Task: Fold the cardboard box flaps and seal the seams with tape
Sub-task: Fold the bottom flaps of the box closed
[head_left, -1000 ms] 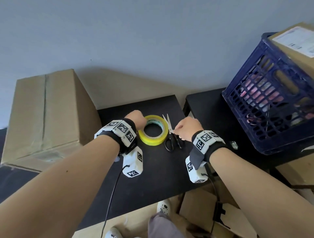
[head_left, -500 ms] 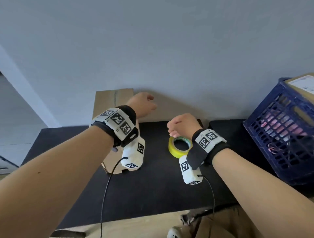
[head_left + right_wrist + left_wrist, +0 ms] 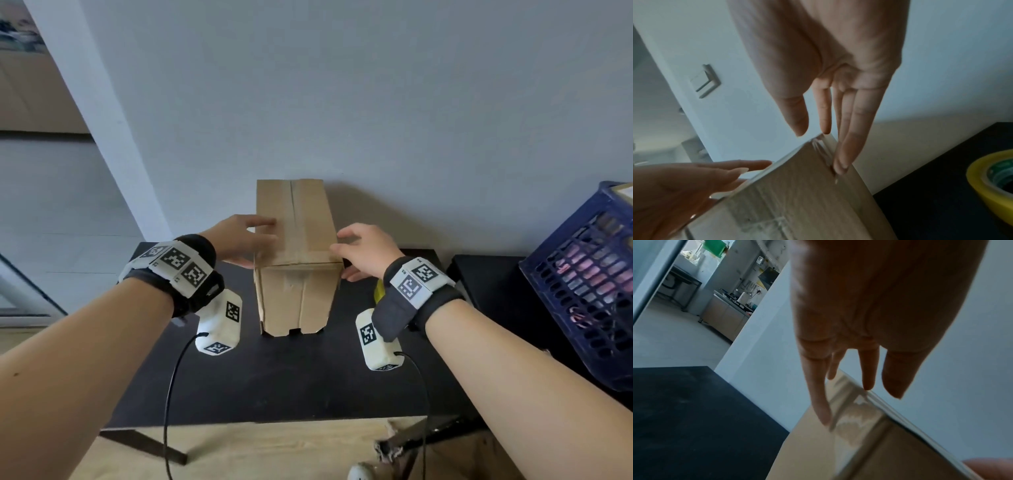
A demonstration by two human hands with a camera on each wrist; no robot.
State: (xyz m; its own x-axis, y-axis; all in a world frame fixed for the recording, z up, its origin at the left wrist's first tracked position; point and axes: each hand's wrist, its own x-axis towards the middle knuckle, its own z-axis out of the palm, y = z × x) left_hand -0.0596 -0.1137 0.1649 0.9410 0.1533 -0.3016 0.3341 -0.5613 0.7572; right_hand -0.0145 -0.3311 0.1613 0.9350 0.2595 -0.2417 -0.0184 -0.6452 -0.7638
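A tall brown cardboard box (image 3: 298,236) stands upright on the black table (image 3: 274,383), its top flaps lying flat with a taped centre seam. My left hand (image 3: 251,236) lies over the box's top left edge, fingers straight on top and thumb on the left side. My right hand (image 3: 356,250) presses flat against the top right edge. The wrist views show straight fingers (image 3: 819,395) on the glossy taped cardboard (image 3: 855,418), and fingertips (image 3: 840,160) on the box's corner (image 3: 797,194). The yellow tape roll (image 3: 988,181) lies to the right, almost hidden behind my right wrist in the head view.
A dark blue plastic crate (image 3: 582,284) full of items sits on a second black table (image 3: 493,284) at the right. The grey wall stands close behind the box. Cardboard scraps lie on the floor below the table's front edge. A doorway opens at far left.
My hands left the tape roll and scissors. The box, earlier at the table's left, now stands in the middle between both hands. The scissors are out of sight.
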